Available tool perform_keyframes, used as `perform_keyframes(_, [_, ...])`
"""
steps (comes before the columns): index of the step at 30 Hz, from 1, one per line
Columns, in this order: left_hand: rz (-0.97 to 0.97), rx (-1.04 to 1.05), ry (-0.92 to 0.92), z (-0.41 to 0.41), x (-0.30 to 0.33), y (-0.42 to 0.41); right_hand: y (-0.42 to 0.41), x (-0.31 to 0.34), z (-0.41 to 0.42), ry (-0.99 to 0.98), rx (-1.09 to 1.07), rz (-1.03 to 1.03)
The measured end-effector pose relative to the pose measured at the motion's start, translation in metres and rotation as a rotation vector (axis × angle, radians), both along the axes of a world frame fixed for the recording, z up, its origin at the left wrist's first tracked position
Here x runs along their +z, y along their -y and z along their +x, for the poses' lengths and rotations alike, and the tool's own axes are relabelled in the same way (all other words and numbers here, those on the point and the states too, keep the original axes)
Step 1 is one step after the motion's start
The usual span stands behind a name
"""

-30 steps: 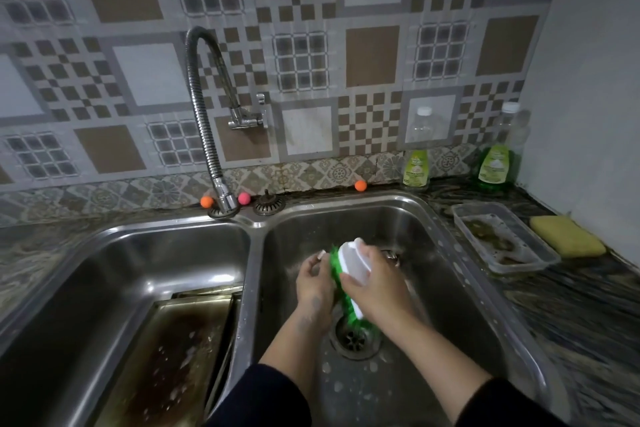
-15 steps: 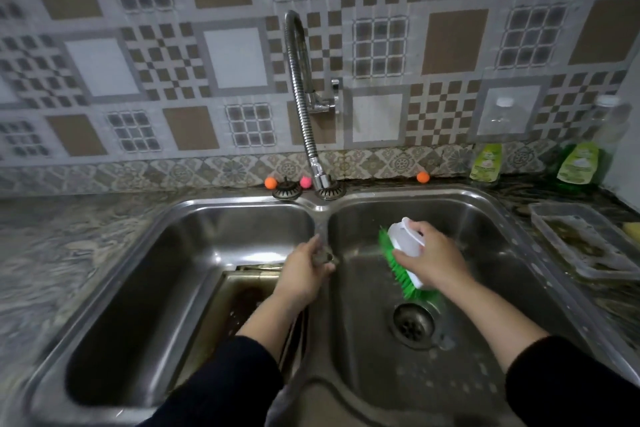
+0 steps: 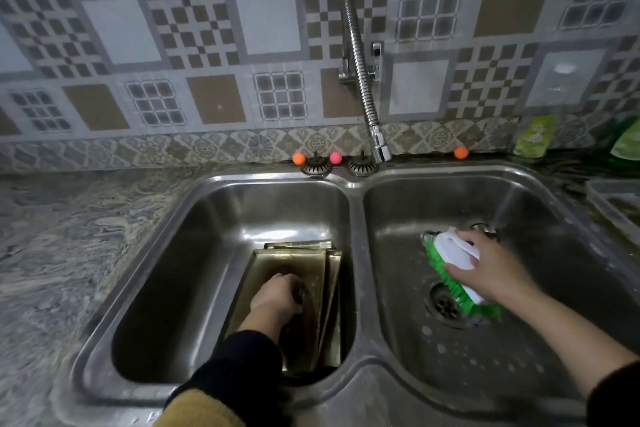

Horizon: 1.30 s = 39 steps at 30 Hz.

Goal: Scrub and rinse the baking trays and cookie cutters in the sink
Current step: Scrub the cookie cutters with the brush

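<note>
Left hand (image 3: pixel 277 295) curls over the top tray (image 3: pixel 294 274), likely fetching it; right hand (image 3: pixel 491 270) grips brush (image 3: pixel 450 270), ready for scrubbing.

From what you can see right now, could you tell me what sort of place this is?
Most likely a home kitchen: a double steel sink set in a marbled counter, a patterned tile wall behind the tap, and dish soap bottles.

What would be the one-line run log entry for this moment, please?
left hand: on baking trays, grip unclear | right hand: holds scrub brush near drain | faucet: no water seen
</note>
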<state>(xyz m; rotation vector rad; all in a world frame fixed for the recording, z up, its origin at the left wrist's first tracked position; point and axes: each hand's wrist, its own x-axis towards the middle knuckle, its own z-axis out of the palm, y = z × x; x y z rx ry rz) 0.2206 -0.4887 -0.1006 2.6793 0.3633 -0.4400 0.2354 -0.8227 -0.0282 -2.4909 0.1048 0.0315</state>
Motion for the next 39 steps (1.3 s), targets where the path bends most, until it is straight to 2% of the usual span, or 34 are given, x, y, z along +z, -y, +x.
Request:
perform_keyframes(6, [-0.021,-0.049,0.131,0.027,0.024,0.019,0.023,0.005,-0.012,-0.055,0.021,-0.032])
perform_keyframes(10, [-0.040,-0.187,0.311,0.058,0.054,0.066,0.064,0.024,-0.011,-0.063,0.001,-0.073])
perform_keyframes(13, [-0.061,-0.259,0.352,0.075,0.061,0.110,0.110,0.054,0.000,-0.001,-0.077,-0.107])
perform_keyframes(19, [-0.068,-0.344,0.244,0.099,0.028,0.185,0.208,0.099,0.035,0.155,-0.287,-0.189])
perform_keyframes(24, [-0.055,-0.310,0.141,0.123,-0.012,0.233,0.262,0.078,0.076,0.087,-0.306,-0.157])
perform_keyframes(28, [-0.032,-0.237,0.121,0.142,-0.033,0.256,0.267,0.040,0.101,0.014,-0.213,-0.184])
perform_keyframes(31, [-0.007,-0.204,0.125,0.158,-0.044,0.268,0.267,0.013,0.108,0.073,-0.216,-0.141])
perform_keyframes(35, [-0.020,-0.180,0.152,0.177,-0.057,0.280,0.272,0.005,0.113,0.114,-0.207,-0.167])
perform_keyframes(39, [0.081,-0.250,0.185,0.188,-0.069,0.290,0.272,0.005,0.112,0.148,-0.199,-0.180])
